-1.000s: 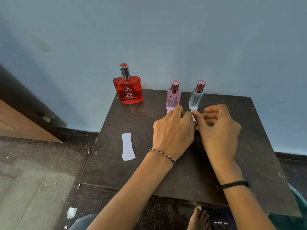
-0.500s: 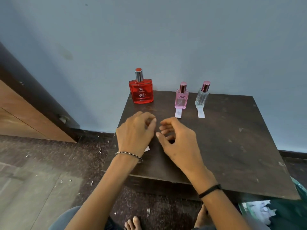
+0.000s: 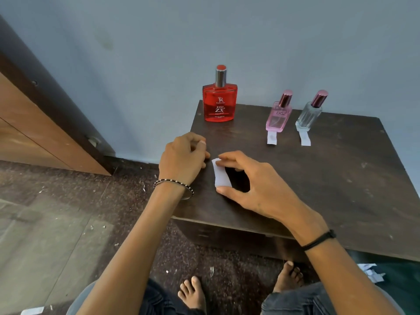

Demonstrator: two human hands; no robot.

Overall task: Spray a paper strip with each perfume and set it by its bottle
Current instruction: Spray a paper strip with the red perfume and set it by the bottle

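Three perfume bottles stand along the back of the dark wooden table (image 3: 329, 178): a red bottle (image 3: 219, 103) at the left, a pink bottle (image 3: 277, 115) and a clear bottle (image 3: 309, 115) to its right. A white paper strip (image 3: 271, 138) lies in front of the pink bottle, and another strip (image 3: 305, 138) in front of the clear one. My right hand (image 3: 256, 189) pinches a third white strip (image 3: 221, 176) between thumb and fingers near the table's left edge. My left hand (image 3: 184, 159) rests just left of it, fingers curled, holding nothing.
A blue wall rises right behind the table. A wooden cabinet (image 3: 34, 133) stands at the left. Paper scraps (image 3: 370, 272) lie on the floor at the right, and my bare feet (image 3: 193, 292) are below the table's front edge.
Both hands left the strips set by the pink and clear bottles and moved left and nearer. My right hand has taken hold of the loose strip near the left edge.
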